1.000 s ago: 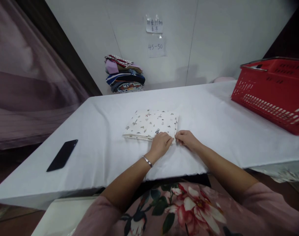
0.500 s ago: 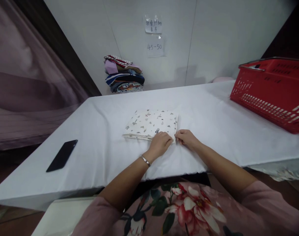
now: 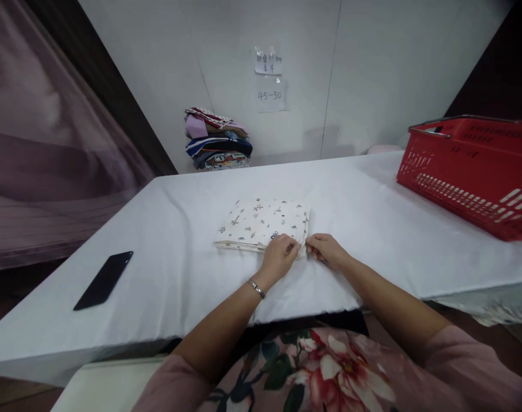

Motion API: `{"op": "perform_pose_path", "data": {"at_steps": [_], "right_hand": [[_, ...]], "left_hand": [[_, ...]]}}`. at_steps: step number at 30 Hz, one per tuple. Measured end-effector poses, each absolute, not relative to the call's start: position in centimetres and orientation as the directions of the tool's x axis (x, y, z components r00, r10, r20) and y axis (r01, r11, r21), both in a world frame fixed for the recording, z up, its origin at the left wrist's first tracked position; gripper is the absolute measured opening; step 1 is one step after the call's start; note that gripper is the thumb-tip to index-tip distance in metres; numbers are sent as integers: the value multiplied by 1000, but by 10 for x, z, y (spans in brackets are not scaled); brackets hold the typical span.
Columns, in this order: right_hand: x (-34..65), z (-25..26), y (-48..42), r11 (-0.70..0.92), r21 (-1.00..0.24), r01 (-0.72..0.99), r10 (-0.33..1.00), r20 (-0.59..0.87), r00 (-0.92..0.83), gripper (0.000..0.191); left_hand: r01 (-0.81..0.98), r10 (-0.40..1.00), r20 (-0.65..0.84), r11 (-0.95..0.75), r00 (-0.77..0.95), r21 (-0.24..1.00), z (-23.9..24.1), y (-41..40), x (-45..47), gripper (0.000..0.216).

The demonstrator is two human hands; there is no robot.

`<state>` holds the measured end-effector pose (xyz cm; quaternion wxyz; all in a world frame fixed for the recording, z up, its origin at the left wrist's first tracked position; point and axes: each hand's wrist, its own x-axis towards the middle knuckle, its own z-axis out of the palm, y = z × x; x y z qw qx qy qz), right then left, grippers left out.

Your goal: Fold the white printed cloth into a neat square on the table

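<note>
A folded white cloth (image 3: 265,220) with small printed figures lies flat in several layers on the white-covered table (image 3: 192,286). My left hand (image 3: 280,253), with a metal bracelet at the wrist, is closed on the cloth's near edge close to its right corner. My right hand (image 3: 325,249) pinches the layers at that same near right corner. The two hands are a short gap apart. Part of the corner is hidden behind the left fingers.
A black phone (image 3: 104,280) lies at the table's left. At the right stands a red plastic basket (image 3: 470,177) with metal handles. Behind the far edge is a stack of folded fabrics (image 3: 218,140), by a wall with two paper signs (image 3: 269,94). A white seat (image 3: 106,386) is below left.
The whole view has tilted slightly up, so things sit lower in the picture. The left fingers have lifted the cloth's near right corner a little; both hands stay on it.
</note>
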<state>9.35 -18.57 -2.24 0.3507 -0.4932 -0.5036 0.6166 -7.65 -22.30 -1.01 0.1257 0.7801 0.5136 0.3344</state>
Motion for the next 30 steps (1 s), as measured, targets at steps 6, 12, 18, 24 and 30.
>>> {"op": "perform_pose_path", "data": {"at_steps": [6,12,18,24,30], "right_hand": [[97,-19,-196,-290,-939,185,883,-337,-327,22],[94,-13,-204,-280,-931,236,867,-350,-355,25],[91,-14,-204,-364,-925,106,845,-376,-380,20],[92,-21,-205,-415,-910,-8,832,-376,-408,15],[92,-17,-208,-394,-919,-3,834,-356,-422,21]], "left_hand": [[690,869,444,-460,219,559,-16,-226,-75,15],[693,862,462,-463,208,553,-16,-225,-74,14],[724,850,456,-486,263,489,-19,-226,-74,16],[733,816,440,-551,375,398,-21,-229,-78,12],[745,812,441,-554,383,373,-20,-230,-77,10]]}}
